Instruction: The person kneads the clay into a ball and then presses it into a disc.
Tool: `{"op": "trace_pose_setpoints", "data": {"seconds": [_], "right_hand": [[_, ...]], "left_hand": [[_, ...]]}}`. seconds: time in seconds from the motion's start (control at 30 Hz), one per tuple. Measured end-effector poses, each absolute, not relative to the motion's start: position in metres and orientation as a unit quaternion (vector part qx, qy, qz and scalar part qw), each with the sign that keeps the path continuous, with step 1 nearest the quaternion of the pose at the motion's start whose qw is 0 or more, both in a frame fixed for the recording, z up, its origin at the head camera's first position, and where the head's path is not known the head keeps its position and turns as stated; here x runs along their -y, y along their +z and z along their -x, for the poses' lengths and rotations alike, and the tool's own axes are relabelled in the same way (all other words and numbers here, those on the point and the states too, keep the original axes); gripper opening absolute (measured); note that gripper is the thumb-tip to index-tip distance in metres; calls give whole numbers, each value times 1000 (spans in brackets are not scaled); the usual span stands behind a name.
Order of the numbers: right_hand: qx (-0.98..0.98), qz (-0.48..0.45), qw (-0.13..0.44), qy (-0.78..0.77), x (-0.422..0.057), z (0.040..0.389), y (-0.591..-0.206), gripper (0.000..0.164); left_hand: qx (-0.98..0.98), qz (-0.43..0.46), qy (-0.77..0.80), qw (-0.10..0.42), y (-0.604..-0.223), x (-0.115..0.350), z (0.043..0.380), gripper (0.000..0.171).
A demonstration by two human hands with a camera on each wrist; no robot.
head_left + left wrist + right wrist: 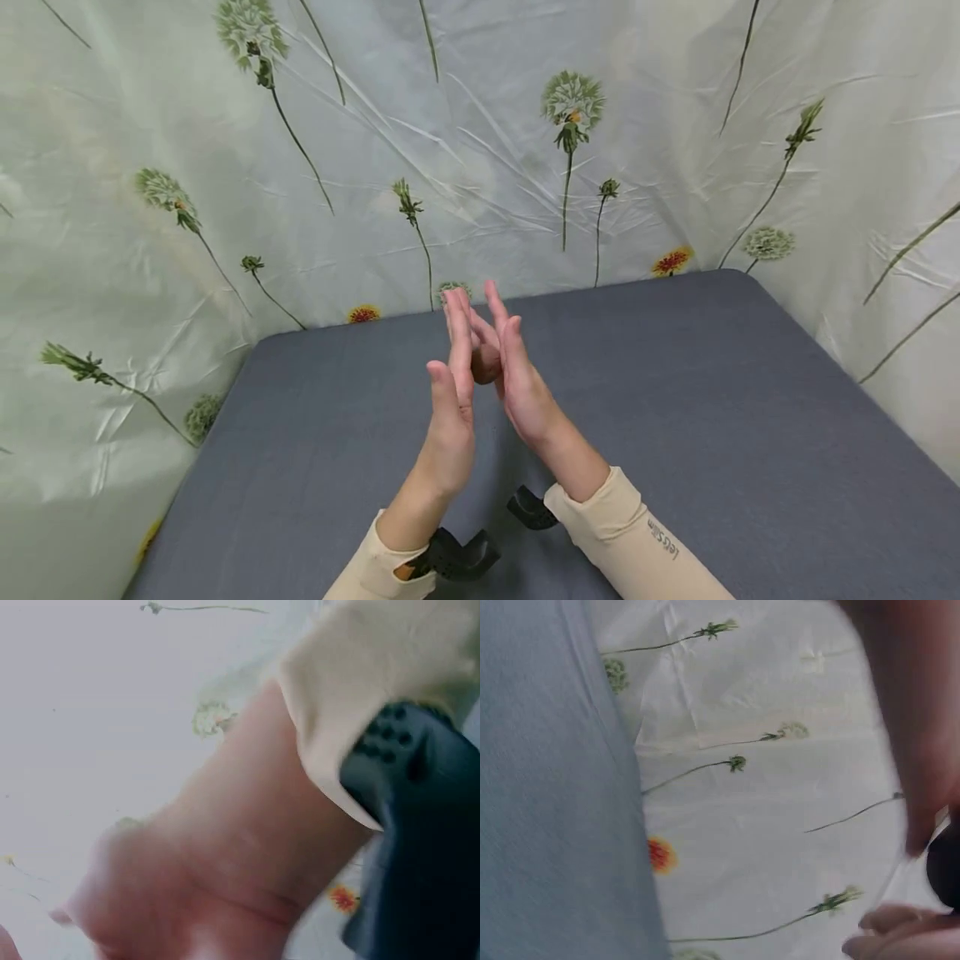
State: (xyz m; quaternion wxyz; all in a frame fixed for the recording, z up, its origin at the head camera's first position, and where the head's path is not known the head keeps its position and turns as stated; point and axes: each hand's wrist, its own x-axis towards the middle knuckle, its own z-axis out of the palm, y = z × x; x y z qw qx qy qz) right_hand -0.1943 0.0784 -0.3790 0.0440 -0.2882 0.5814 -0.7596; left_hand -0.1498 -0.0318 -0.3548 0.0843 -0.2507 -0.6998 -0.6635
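Observation:
Between the two raised hands, a small brown ball (486, 365) sits against the palms, partly covered by them. My left hand (455, 400) is upright on its left side, fingers straight and pointing up and away. Facing it from the right, my right hand (521, 379) also has straight fingers, its palm turned toward the ball. In the right wrist view the ball (946, 866) is a dark round shape at the right edge, with fingers (900, 930) beneath it. The left wrist view shows only the blurred lower part of my left hand (172, 892); the ball is out of its sight.
A grey cloth-covered table (337, 450) lies below the hands. Behind and beside it hangs a pale curtain (480, 150) printed with dandelions and flowers. Black devices are strapped at the left wrist (465, 557) and the right wrist (531, 508), next to cream sleeves.

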Motion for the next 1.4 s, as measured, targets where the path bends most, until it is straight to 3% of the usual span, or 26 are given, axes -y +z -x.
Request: {"op": "trace_pose_setpoints", "data": {"seconds": [0.07,0.17,0.33,0.5,0.63,0.83,1.0,1.2,1.4], "right_hand": [[-563,295,70,-769,-77,195,-383,94],[-598,304,51,-740,-69,189,-385,92],[-677,306,-42,-668,-65,176,-377,85],[-700,296,-104,-642,-81,183,-368,88],[-674,272,-77,-683,-93,196,-367,86],[-665,294,-28,-686,-74,199,-382,91],[-688,338,-38,-641,-54,186,-387,87],[-688,332,-94,-639,-66,183,-377,86],[-665,285,-82,-686,-96,196,-370,96]], "left_hand": [[716,254,-641,104,-355,32,150,91],[728,223,-639,112,-358,41,160,92],[707,161,-686,57,-365,50,177,99],[716,176,-675,-14,-375,34,171,95],[713,191,-674,-29,-377,23,158,89],[710,198,-674,58,-366,35,155,88],[705,167,-680,114,-359,55,165,94],[714,172,-677,49,-368,48,170,95],[713,216,-667,-1,-378,20,158,94]]}}
